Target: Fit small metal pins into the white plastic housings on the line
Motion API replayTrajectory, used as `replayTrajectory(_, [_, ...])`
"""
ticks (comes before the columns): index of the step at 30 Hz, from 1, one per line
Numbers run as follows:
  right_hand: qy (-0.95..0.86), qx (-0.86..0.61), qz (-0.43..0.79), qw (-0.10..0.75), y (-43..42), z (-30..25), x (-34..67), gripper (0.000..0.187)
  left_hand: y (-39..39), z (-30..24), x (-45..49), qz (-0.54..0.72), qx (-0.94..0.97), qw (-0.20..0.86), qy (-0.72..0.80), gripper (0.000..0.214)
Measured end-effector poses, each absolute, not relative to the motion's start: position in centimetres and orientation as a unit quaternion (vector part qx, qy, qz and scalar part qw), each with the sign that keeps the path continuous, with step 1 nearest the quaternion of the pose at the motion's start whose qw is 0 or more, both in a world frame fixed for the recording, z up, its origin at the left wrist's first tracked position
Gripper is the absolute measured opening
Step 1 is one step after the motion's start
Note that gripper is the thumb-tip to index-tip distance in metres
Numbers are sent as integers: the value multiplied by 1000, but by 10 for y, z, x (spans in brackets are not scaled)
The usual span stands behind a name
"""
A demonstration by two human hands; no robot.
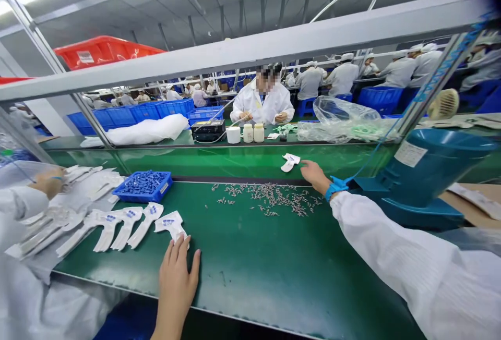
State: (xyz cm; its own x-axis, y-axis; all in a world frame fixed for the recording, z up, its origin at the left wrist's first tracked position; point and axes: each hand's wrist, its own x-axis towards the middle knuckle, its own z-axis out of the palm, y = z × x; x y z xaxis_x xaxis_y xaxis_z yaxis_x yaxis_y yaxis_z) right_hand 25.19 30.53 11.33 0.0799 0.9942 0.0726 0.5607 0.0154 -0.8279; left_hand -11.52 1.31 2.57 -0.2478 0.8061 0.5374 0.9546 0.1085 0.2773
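Observation:
My left hand (177,275) lies low over the green bench, fingers stretched out, fingertips resting on the lower end of a white curved plastic shell (171,223) with blue parts in it. Further off, my right hand (314,174), with a blue wrist strap (335,187), reaches to the green strip behind the bench. Its outstretched index fingertip is at the edge of a second white shell (290,162), which does not look gripped; the other fingers are partly hidden. Many small metallic parts (279,196), perhaps screws, are scattered between the hands.
Several similar shells (128,225) lie left, beside a blue tray (163,189) of small blue parts. A co-worker's hand (50,182) is at the far left. A teal machine (434,173) stands right. Across the strip sits another person (263,101), behind white jars (253,133).

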Motion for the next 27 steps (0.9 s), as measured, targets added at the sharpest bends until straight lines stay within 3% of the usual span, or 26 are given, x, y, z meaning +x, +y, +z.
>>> replayTrajectory(6, [-713, -665, 174, 138, 272, 95, 312, 18, -11, 37, -64, -327, -653, 32, -682, 31])
replayTrajectory(10, [-741, -656, 121, 72, 244, 83, 325, 30, -19, 41, -19, -326, -695, -20, -641, 28])
replayTrajectory(19, [-754, -643, 108, 79, 221, 90, 317, 15, -24, 41, 65, -348, -726, -91, -587, 26])
replayTrajectory(24, [-760, -600, 220, 120, 189, 107, 301, 15, -18, 51, 68, -362, -727, -131, -568, 29])
replayTrajectory(27, [-741, -542, 356, 174, 160, 114, 283, 14, -4, 64, 63, -386, -718, -167, -555, 29])
